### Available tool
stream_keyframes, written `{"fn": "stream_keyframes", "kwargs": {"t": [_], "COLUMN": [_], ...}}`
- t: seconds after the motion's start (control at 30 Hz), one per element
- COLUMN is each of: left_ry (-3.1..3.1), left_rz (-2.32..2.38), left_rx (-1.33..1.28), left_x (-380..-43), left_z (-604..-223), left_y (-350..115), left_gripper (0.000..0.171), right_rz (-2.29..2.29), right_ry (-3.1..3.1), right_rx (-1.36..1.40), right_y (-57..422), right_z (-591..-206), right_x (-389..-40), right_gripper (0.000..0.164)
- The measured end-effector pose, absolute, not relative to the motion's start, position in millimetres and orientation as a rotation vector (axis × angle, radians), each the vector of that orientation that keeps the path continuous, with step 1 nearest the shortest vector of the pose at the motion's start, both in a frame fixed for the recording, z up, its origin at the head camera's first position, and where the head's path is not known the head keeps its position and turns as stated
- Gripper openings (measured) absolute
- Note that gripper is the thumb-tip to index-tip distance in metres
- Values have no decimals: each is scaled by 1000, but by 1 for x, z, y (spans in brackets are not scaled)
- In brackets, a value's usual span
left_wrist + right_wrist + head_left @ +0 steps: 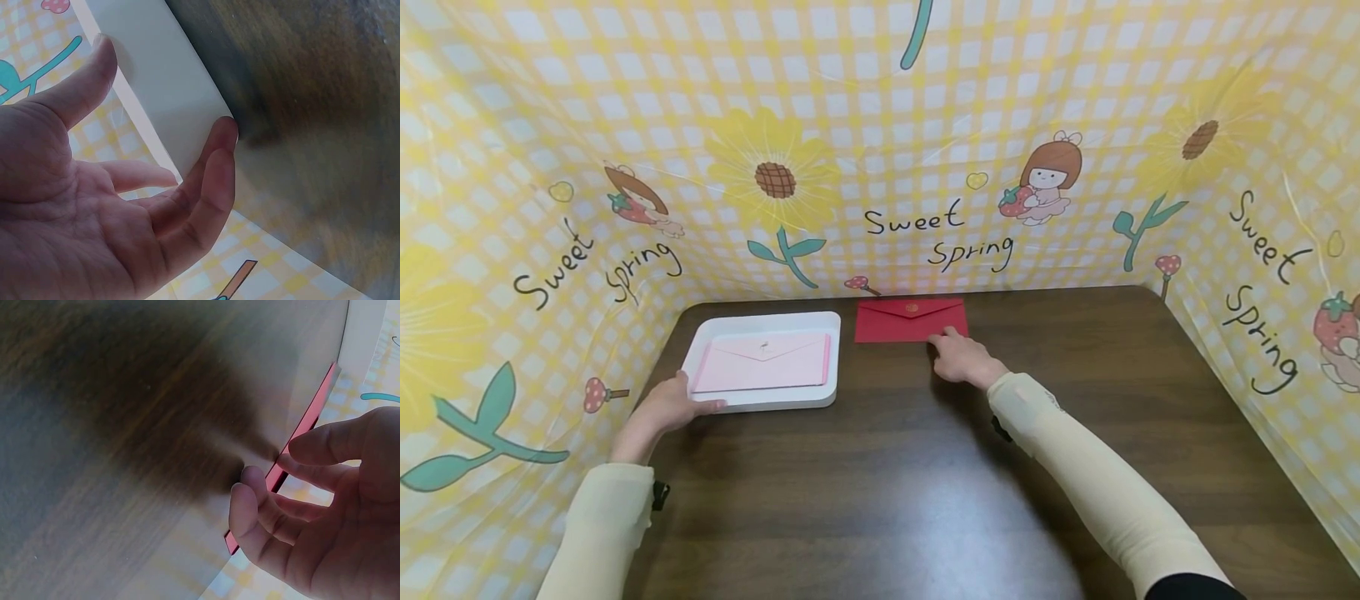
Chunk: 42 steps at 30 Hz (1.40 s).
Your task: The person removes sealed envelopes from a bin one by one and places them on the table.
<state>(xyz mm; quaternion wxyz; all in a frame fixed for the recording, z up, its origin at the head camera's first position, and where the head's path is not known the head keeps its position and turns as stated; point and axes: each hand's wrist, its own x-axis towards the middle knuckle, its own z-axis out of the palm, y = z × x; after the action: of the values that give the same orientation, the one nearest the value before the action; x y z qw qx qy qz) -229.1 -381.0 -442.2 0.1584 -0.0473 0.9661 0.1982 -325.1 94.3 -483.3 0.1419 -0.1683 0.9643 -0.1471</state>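
A white tray (pixel 775 404) stands at the back left of the brown table. My left hand (pixel 673 404) grips its near left corner, with the thumb along the near wall and the fingers round the corner. Inside the tray lies a pale pink envelope (pixel 767 372), with a darker pink layer showing at its edge. To the tray's right a red envelope (pixel 891 327) with a gold emblem rests by the table's back edge. My right hand (pixel 964 360) touches its near edge with thumb and fingertips. Whether they pinch the paper is unclear. The other right fingers (pixel 242 506) are bent.
A yellow checked cloth (pixel 917 150) with flowers and "Sweet Spring" lettering hangs behind the table (pixel 880 475) and on both sides. Light reflects off the glossy wood near the front. The red envelope lies close to the back cloth.
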Motion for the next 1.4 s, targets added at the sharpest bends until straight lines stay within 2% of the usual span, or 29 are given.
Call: {"fn": "stream_keyframes", "kwargs": {"t": [1.23, 1.4], "left_ry": [2762, 2786], "left_rz": [557, 581], "left_rx": [-122, -97], "left_x": [-229, -226], "left_z": [-440, -439], "left_y": [-380, -379], "left_gripper": [114, 107], "right_rz": [-432, -439], "right_ry": [2808, 2816], "right_rx": [-474, -476], "right_y": [95, 94], "right_z": [-478, -476], "right_x": [-315, -311], "right_gripper": [53, 53]}}
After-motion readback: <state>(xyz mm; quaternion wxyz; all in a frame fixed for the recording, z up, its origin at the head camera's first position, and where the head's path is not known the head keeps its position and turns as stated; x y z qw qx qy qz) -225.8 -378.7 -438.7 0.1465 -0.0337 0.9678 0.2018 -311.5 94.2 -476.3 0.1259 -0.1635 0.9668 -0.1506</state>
